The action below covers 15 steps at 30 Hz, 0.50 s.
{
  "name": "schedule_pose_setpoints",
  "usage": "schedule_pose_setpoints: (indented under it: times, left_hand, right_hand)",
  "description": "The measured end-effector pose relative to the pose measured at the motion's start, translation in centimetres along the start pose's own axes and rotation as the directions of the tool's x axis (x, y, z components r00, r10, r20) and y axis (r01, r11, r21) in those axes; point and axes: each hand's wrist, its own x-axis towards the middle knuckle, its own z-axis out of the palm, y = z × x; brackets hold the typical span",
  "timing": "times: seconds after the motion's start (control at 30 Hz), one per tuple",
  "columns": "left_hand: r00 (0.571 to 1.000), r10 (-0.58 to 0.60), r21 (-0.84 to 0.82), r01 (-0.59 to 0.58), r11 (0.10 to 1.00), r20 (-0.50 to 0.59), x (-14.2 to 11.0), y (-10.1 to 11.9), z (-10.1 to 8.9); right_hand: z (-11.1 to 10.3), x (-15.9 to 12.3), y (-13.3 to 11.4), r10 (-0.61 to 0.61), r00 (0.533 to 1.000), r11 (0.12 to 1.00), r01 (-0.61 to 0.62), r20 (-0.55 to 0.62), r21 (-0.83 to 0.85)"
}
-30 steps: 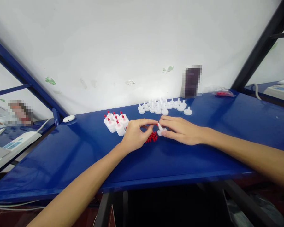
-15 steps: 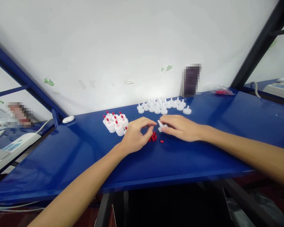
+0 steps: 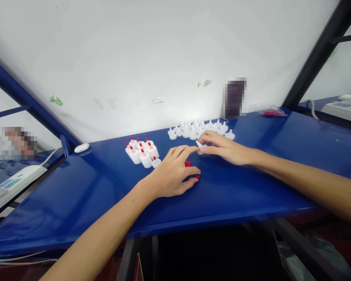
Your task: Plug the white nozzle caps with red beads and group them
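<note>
My left hand (image 3: 175,171) rests low over the table, its thumb and one finger closed around a small red tip cap (image 3: 197,177). Another of its fingers stretches toward a white nozzle cap (image 3: 199,147). That nozzle cap is pinched in my right hand (image 3: 222,148), its spout tilted up to the left. A small pile of red tip caps (image 3: 187,164) lies just beyond the left hand, which partly covers it. Left of the hand stand several white nozzle-topped pieces (image 3: 145,159) wearing red tips. Uncapped white nozzle caps (image 3: 193,134) form a cluster behind the right hand.
The blue table (image 3: 228,195) meets a white wall. A blurred dark upright object (image 3: 234,99) leans there. A clear bag with red bits (image 3: 270,112) lies at the back right, a white oval case (image 3: 82,148) at the back left. Power strips flank the table.
My left hand has opened from its pinch and moved its thumb and finger down onto the separate red tip cap. The right hand has shifted slightly back, still holding the nozzle cap.
</note>
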Motion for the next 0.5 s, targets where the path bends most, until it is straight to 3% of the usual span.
schedule_pose_setpoints:
  times: [0.2, 0.33, 0.43, 0.5]
  left_hand:
    - [1.0, -0.004, -0.068, 0.004, 0.998, -0.003, 0.1, 0.4, 0.0]
    - [0.981, -0.051, -0.107, 0.031, 0.994, -0.187, 0.1, -0.3, 0.3]
    - [0.923, -0.158, -0.164, 0.105, 0.981, -0.351, 0.1, -1.2, 0.9]
    - [0.896, -0.207, -0.203, 0.135, 0.97, -0.392, 0.0, -1.7, 1.2]
  right_hand:
    - [0.2, -0.4, 1.0, -0.201, 0.967, 0.974, 0.181, -0.153, -0.137]
    - [0.6, -0.6, 0.4, -0.228, 0.965, 0.955, 0.195, -0.132, -0.223]
    - [1.0, -0.6, -0.5, -0.269, 0.956, 0.935, 0.229, -0.121, -0.271]
    - [1.3, -0.5, -1.0, -0.3, 0.945, 0.915, 0.248, -0.127, -0.319]
